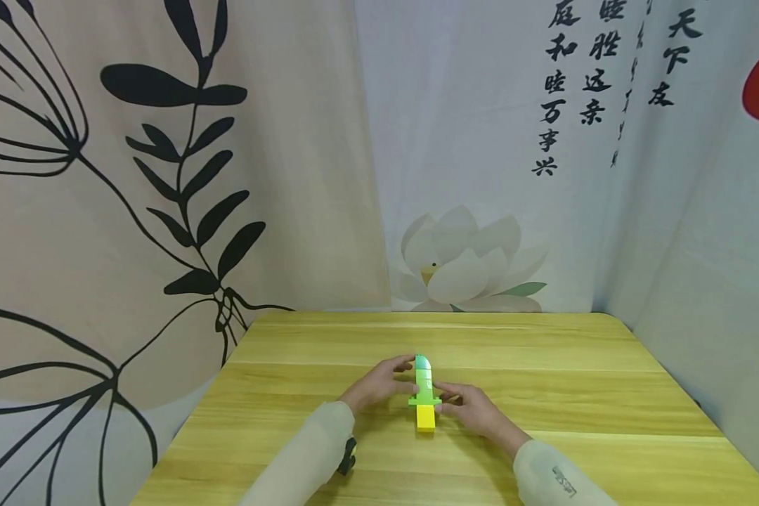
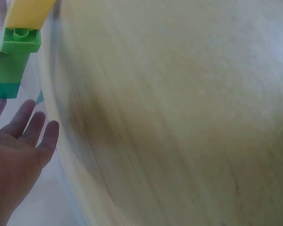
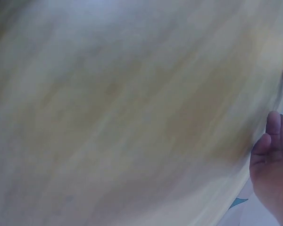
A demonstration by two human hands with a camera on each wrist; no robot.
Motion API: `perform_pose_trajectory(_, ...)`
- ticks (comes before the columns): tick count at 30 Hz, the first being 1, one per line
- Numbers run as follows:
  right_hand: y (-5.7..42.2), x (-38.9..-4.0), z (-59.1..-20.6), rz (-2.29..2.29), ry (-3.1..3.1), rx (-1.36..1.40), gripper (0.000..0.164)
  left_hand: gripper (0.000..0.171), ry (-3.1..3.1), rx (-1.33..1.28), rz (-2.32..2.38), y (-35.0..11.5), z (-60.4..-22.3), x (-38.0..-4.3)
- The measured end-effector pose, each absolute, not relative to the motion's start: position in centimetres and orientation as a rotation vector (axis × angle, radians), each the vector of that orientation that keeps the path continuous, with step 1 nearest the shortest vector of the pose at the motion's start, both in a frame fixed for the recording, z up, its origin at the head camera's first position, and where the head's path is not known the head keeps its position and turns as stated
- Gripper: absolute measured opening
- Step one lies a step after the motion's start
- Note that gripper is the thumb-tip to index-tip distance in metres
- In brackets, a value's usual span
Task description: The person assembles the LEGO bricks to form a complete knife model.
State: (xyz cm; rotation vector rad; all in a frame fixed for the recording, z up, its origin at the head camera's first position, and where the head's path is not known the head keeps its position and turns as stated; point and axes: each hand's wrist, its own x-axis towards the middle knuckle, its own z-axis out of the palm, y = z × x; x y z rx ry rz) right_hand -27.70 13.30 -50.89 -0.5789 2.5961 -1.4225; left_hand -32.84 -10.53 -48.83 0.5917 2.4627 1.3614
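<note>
A toy sword built of bricks (image 1: 424, 383) stands upright in front of me. Its handle (image 1: 426, 419) is yellow, its crossguard and blade are green, and its rounded tip (image 1: 423, 362) is teal. With the index finger at the tip and the thumb against the blade's left side, my left hand (image 1: 379, 385) holds the sword. My right hand (image 1: 471, 409) is at its right side, fingertips by the blade and crossguard. The right wrist view shows that hand's fingers (image 3: 273, 123) loosely extended. Whether the handle touches the table is unclear.
The wood-grain table (image 1: 329, 337) reaches back to a printed curtain (image 1: 303, 140) with dark plants, a lotus and writing. A pale curtain (image 1: 689, 232) hangs along the right side. Something black (image 1: 348, 457) sits at my left cuff.
</note>
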Motion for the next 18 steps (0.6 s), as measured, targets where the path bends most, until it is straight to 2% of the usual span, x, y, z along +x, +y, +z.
perform_pose_trajectory(8, 13.4, -27.7, -51.0, -1.322, 2.587, -0.617, 0.055, 0.066, 2.478, 0.615, 1.266, -10.6, -49.9, -33.1)
perform_pose_trajectory(18, 13.4, -27.6, -50.8, -1.29, 2.613, -0.584, 0.054, 0.063, 2.476, 0.623, 1.261, -10.5, -49.8, -32.8)
